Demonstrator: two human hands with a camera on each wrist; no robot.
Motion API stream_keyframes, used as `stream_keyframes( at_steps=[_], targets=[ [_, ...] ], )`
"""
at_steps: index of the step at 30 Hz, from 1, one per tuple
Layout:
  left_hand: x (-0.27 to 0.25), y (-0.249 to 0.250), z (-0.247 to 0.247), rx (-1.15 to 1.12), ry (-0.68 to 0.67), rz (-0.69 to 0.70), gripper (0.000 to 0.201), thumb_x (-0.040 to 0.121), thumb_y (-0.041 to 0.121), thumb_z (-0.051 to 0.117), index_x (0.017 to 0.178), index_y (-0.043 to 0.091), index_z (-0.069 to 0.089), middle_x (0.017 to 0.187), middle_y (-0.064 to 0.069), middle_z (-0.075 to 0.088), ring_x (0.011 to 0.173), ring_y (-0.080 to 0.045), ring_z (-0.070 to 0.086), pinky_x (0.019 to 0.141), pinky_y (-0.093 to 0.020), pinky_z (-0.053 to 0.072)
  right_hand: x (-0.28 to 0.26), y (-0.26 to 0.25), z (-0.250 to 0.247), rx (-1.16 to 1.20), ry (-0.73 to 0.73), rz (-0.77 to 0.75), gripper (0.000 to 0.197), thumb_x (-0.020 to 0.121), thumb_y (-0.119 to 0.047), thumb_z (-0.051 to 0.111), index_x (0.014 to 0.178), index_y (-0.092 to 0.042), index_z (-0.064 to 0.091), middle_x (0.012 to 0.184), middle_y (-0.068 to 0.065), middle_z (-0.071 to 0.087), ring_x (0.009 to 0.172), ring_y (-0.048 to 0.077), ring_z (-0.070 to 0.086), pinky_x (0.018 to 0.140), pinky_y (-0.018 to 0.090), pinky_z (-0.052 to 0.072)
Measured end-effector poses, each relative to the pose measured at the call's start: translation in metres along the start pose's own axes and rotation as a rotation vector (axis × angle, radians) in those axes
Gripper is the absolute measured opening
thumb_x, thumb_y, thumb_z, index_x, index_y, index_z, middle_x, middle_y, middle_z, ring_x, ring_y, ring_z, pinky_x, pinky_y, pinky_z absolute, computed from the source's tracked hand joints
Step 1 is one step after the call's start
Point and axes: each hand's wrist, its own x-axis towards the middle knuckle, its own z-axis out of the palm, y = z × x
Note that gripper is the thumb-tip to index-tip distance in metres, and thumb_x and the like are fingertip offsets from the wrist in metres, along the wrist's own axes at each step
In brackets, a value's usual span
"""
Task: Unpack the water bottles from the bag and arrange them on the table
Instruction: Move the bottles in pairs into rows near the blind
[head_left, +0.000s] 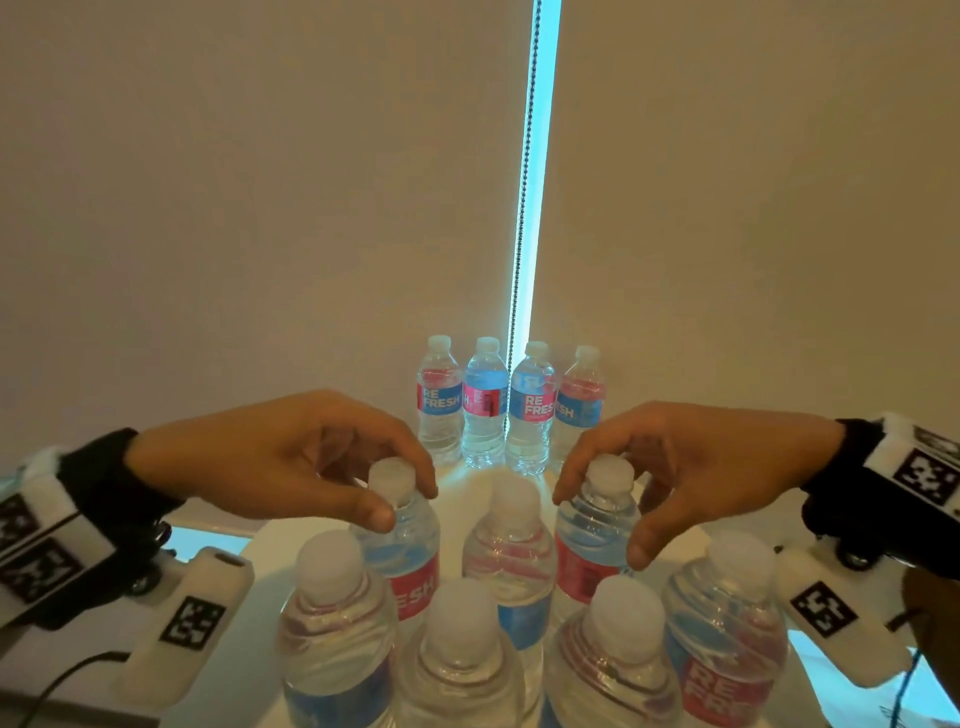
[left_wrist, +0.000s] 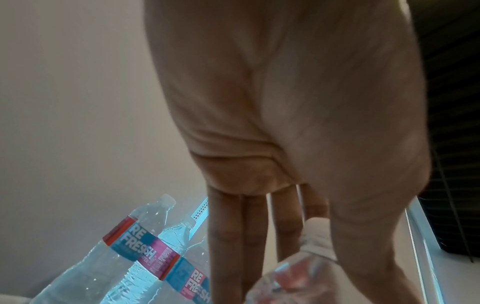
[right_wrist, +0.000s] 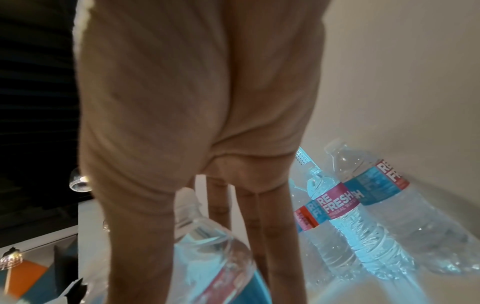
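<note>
Right now my left hand (head_left: 291, 457) hangs over the cap of a bottle on the left (head_left: 402, 540), thumb and fingers curved round the neck and touching or nearly touching it. My right hand (head_left: 675, 467) does the same over a bottle on the right (head_left: 592, 540). From the wrist views the fingers hang down beside each cap, yet I cannot tell whether either pinch has truly closed.

To do this step well, I judge I should close on the neck just under each cap, where the plastic is stiff, and lift straight up. The bodies look thin and ribbed, so squeezing lower would probably buckle them.

Between the two bottles stands a third (head_left: 511, 551), very close to both. Nearer to me four more (head_left: 457, 654) crowd together, their caps blurred and large in the head view. I cannot see the bag itself, so I cannot say whether these near bottles still sit in it.

Further out, a back row of four upright bottles (head_left: 511, 405) stands side by side on the white table (head_left: 270, 551), against a pale blind. A beaded cord (head_left: 522, 208) hangs beside a bright gap in the blind.

What stands in the way, I judge, is the crowding: a tilted lift could knock the middle bottle, and the next row needs room in front of the back one.
</note>
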Motion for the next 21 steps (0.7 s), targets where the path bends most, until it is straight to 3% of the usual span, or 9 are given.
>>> stream_keyframes(
  at_steps=[6,10,13,16,18,21],
  targets=[
    [0.005,-0.008,-0.007,-0.006,0.081,-0.001,0.026,0.084,0.010,0.073,0.109,0.005,0.070,0.105,-0.012,0.076,0.098,-0.035,0.071,0.086,-0.042,0.059,0.005,0.007,-0.011,0.033,0.057,-0.040,0.043,0.076,-0.013,0.084,0.114,-0.017,0.064,0.116,0.007,0.067,0.107,0.034,0.067,0.081,0.046,0.061],
    [0.019,-0.010,-0.018,0.053,0.167,-0.021,0.023,0.084,0.017,0.072,0.106,0.009,0.072,0.103,-0.003,0.078,0.094,-0.022,0.075,0.085,-0.032,0.059,0.020,0.006,-0.028,0.065,0.174,-0.041,0.042,0.077,-0.005,0.081,0.114,-0.010,0.061,0.113,0.014,0.066,0.096,0.034,0.070,0.077,0.036,0.061],
    [0.036,-0.013,-0.028,0.135,0.271,-0.035,0.030,0.084,0.035,0.074,0.104,0.013,0.072,0.100,-0.003,0.079,0.093,-0.027,0.075,0.083,-0.040,0.061,0.042,0.005,-0.036,0.033,0.267,-0.022,0.038,0.078,-0.010,0.082,0.110,-0.013,0.061,0.109,0.008,0.069,0.085,0.028,0.073,0.073,0.039,0.060],
    [0.058,-0.020,-0.036,0.251,0.376,-0.077,0.036,0.081,0.042,0.074,0.100,0.012,0.072,0.090,-0.004,0.079,0.084,-0.028,0.076,0.075,-0.043,0.063,0.069,0.010,-0.038,0.018,0.361,0.027,0.037,0.075,-0.019,0.085,0.104,-0.015,0.061,0.104,0.008,0.069,0.082,0.035,0.073,0.073,0.048,0.063],
    [0.072,-0.025,-0.040,0.341,0.425,-0.084,0.035,0.080,0.043,0.076,0.098,0.013,0.073,0.086,-0.002,0.078,0.078,-0.023,0.076,0.071,-0.040,0.063,0.087,0.015,-0.037,0.010,0.397,0.061,0.039,0.075,-0.023,0.086,0.104,-0.014,0.060,0.103,0.006,0.069,0.078,0.031,0.075,0.070,0.047,0.064],
    [0.092,-0.035,-0.044,0.509,0.468,-0.095,0.032,0.082,0.040,0.075,0.096,0.011,0.075,0.085,0.000,0.075,0.077,-0.018,0.072,0.070,-0.039,0.060,0.110,0.023,-0.032,-0.020,0.445,0.084,0.040,0.076,-0.024,0.085,0.103,-0.013,0.058,0.100,0.005,0.068,0.062,0.008,0.072,0.058,0.029,0.060]
  ],
)
